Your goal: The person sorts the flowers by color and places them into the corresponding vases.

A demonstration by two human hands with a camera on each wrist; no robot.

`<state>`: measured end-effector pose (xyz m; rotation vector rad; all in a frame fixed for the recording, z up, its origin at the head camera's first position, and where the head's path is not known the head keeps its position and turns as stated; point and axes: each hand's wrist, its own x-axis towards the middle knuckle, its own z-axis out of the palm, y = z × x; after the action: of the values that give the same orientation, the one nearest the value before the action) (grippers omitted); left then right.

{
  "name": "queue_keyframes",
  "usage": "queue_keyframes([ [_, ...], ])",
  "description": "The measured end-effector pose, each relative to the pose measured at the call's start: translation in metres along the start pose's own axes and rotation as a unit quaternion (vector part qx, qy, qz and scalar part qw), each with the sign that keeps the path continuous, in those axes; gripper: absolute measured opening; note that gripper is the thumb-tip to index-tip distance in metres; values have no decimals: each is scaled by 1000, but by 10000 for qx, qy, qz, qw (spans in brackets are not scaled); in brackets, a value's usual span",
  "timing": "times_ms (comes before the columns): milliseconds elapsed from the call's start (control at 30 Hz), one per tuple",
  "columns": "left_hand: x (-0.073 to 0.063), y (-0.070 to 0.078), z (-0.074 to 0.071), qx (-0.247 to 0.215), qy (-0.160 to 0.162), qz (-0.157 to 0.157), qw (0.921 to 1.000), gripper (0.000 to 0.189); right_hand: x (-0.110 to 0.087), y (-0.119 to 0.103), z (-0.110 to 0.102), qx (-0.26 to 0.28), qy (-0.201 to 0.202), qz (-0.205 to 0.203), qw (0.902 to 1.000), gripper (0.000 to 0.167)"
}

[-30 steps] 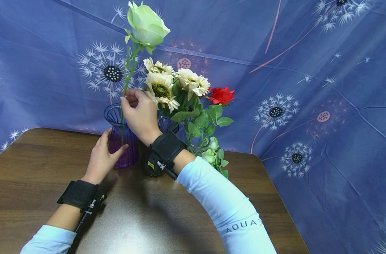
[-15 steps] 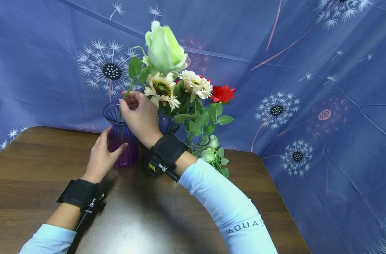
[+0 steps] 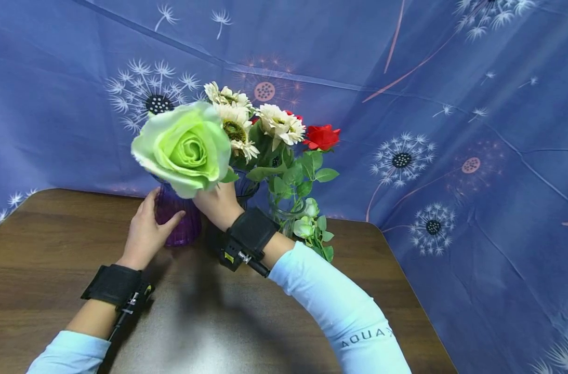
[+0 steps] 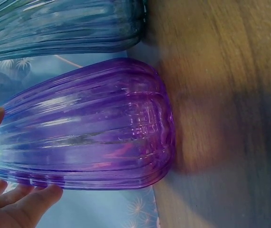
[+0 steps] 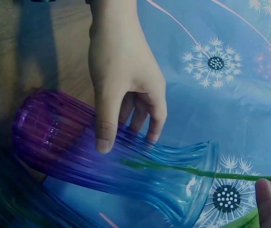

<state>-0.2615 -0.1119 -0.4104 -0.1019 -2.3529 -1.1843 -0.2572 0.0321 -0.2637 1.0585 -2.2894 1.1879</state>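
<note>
A pale green rose [image 3: 185,150] hangs over the mouth of a ribbed purple-blue glass vase [image 4: 88,137], its bloom turned toward the head camera. My right hand [image 3: 220,205] holds the rose's stem [image 5: 230,175] just above the rim; in the head view the bloom hides its fingertips. In the right wrist view, the lower stem runs inside the vase. With thumb on one side and fingers on the other, my left hand [image 3: 148,228] grips the upright vase around its middle.
Right beside it stands a bluish ribbed glass vase [image 4: 69,28]. Cream sunflowers [image 3: 234,130] and a red rose [image 3: 322,137] rise behind my right hand. A clear glass jar [image 3: 288,210] and small green roses [image 3: 304,227] are at the table's back right. A blue dandelion-print cloth [image 3: 452,104] hangs behind.
The green rose has come down and its bloom has swung forward to face the camera, now covering the vase's mouth. My right hand has lowered slightly; my left hand stays on the vase.
</note>
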Motion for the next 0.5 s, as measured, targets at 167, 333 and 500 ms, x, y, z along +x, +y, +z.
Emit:
queue_keyframes([
  [167,0,0,0,-29,39,8,10000,75,-10,5,-3,-514,570,80,9970,28],
  [333,0,1,1,-17,38,-3,10000,74,-22,7,-11,-306,792,474,9953,24],
  [500,0,1,1,61,35,-71,10000,76,-34,9,-19,-665,863,672,9918,16],
])
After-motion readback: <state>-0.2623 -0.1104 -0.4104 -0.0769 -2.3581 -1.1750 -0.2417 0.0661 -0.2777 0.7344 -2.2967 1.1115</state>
